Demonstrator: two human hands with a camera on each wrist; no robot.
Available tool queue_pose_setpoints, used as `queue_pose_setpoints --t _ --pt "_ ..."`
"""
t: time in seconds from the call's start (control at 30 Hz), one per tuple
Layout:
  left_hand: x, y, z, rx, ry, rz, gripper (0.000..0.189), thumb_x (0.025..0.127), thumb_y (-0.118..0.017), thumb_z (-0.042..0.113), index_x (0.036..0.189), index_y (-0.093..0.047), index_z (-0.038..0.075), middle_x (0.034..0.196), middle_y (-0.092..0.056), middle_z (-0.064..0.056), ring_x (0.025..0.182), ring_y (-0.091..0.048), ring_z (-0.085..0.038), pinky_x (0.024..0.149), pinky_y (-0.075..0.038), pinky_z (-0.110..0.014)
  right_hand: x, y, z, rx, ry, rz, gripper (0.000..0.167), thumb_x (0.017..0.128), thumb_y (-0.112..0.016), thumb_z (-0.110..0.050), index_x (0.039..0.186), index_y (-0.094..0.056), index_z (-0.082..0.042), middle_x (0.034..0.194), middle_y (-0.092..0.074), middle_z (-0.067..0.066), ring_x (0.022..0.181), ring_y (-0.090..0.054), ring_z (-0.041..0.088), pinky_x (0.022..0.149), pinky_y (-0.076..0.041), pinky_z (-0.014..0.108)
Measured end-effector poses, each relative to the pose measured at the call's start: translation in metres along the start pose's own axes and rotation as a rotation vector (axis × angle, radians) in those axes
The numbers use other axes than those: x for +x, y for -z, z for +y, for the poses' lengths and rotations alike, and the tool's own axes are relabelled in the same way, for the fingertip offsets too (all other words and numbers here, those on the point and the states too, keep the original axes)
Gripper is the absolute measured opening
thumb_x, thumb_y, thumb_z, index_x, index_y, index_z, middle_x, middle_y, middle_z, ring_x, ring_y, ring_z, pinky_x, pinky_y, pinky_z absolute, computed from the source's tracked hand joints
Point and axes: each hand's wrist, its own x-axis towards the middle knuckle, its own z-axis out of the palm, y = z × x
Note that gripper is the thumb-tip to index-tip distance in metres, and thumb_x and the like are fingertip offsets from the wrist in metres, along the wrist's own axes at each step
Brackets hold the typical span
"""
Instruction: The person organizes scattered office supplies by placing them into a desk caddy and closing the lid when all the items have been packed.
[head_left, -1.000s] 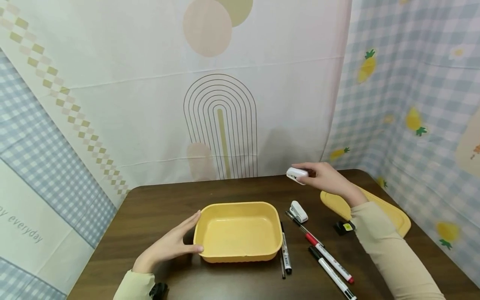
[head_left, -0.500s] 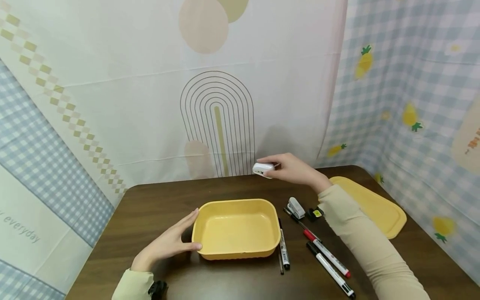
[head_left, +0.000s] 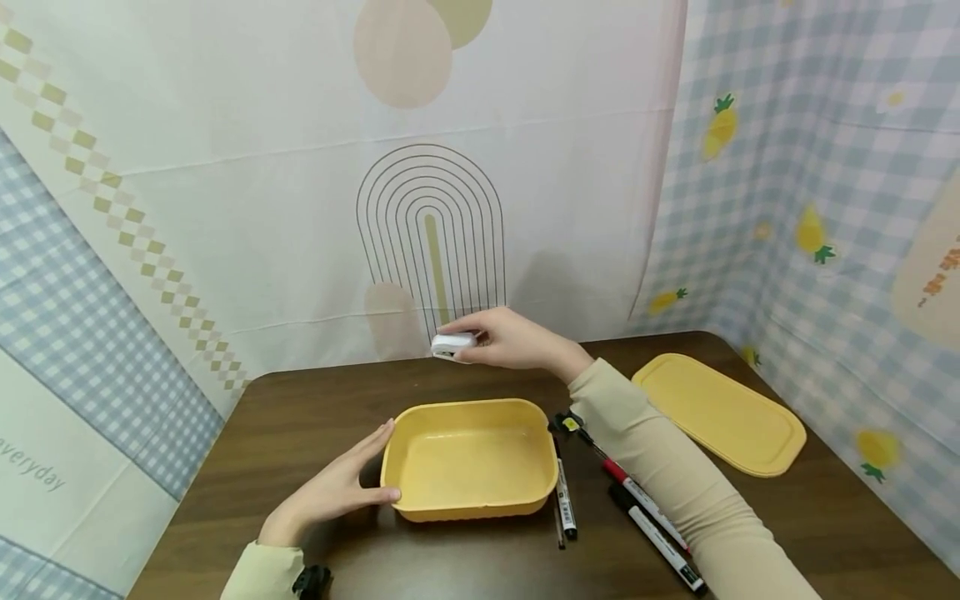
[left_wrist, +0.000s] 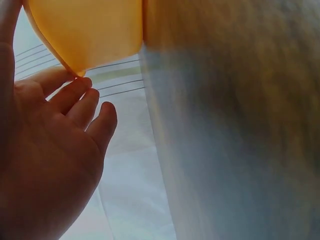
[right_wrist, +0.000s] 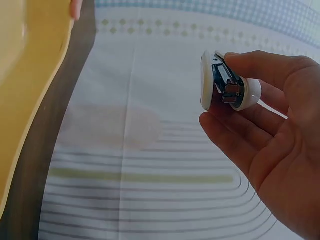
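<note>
My right hand (head_left: 517, 340) pinches a white mini stapler (head_left: 453, 343) between thumb and fingers, raised above the table behind the yellow container. The right wrist view shows the metal inner parts of that stapler (right_wrist: 231, 92) facing the camera. At the container's left end, my left hand (head_left: 337, 487) rests with thumb and fingers fairly straight. Its thumb is at the front left rim, its other fingers (left_wrist: 70, 95) at the back left corner. The container (head_left: 476, 513) stands upright on the table, its floor bare.
Against the container's right side lie a black-capped marker (head_left: 566, 500) and a thin pen (head_left: 558, 525). Further right are a red marker (head_left: 648, 504) and another black-capped marker (head_left: 660, 546), partly by the right sleeve. A yellow lid (head_left: 720, 412) lies back right. Patterned cloth (head_left: 585, 208) hangs behind the table.
My right hand has carried the stapler leftward from the right side to behind the container. The right sleeve now hides a second white stapler. The left hand stays at the container.
</note>
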Motion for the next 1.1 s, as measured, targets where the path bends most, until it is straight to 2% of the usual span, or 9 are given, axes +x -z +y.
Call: queue_pose_setpoints --t 0.23,0.53,0.8,1.1 --pt "-0.001 0.002 0.000 0.005 0.008 0.000 0.100 0.086 -0.079 0.046 0.161 -0.024 0.009 0.165 -0.022 -0.015 0.149 -0.023 -0.034 0.113 -0.027 -0.062 0.014 -0.008 -0.017 -0.001 0.049 -0.021 0.044 0.096 -0.070 -0.021 0.139 -0.063 -0.014 0.119 -0.070 0.005 0.094 -0.064 0.011 0.082 -0.053 0.026" --pt "-0.001 0.002 0.001 -0.001 0.014 -0.003 0.101 0.086 -0.079 0.046 0.161 -0.024 0.009 0.165 -0.023 -0.015 0.149 -0.024 -0.034 0.113 -0.027 -0.062 0.010 -0.026 -0.006 0.008 0.017 -0.074 0.044 0.096 -0.069 -0.019 0.139 -0.063 -0.012 0.114 -0.071 0.005 0.085 -0.064 0.011 0.073 -0.053 0.025" --pt "-0.002 -0.004 -0.001 -0.006 0.035 -0.015 0.102 0.085 -0.078 0.049 0.162 -0.022 0.011 0.166 -0.021 -0.013 0.149 -0.024 -0.033 0.114 -0.026 -0.061 0.007 -0.035 -0.002 0.005 0.021 -0.090 0.043 0.096 -0.069 -0.019 0.138 -0.063 -0.012 0.115 -0.071 0.004 0.086 -0.063 0.009 0.075 -0.053 0.024" --pt "0.000 0.000 0.000 -0.005 0.025 -0.010 0.101 0.085 -0.078 0.049 0.161 -0.023 0.011 0.166 -0.021 -0.012 0.149 -0.024 -0.033 0.113 -0.027 -0.061 0.011 -0.041 0.002 -0.015 0.008 -0.115 0.044 0.096 -0.069 -0.021 0.139 -0.063 -0.013 0.114 -0.071 0.002 0.086 -0.062 0.009 0.077 -0.052 0.025"
